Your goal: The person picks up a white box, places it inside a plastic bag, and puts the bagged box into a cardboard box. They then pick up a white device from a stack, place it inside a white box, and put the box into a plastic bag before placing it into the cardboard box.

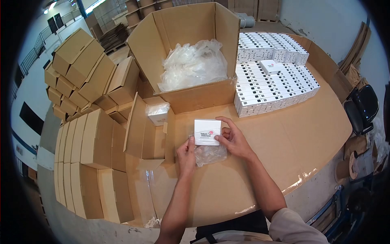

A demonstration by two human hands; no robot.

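Note:
A small white box (207,129) with a printed logo is held up over the cardboard-covered table, its printed face towards me. Its right side is gripped by my right hand (236,142), thumb on the front and fingers behind. A crinkled clear plastic bag (210,155) hangs at the box's lower edge. My left hand (187,155) is closed on the bag's edge by the box's lower left corner. Left of my hands, an open brown carton (140,132) holds a few plastic-wrapped white boxes (158,114) at its far end.
A large open carton (195,99) of clear plastic bags (195,65) stands behind my hands. Rows of white boxes (276,87) fill the back right, with one loose box (269,66) on top. Brown cartons (95,140) are stacked at left. A black chair (362,109) stands beyond the right edge.

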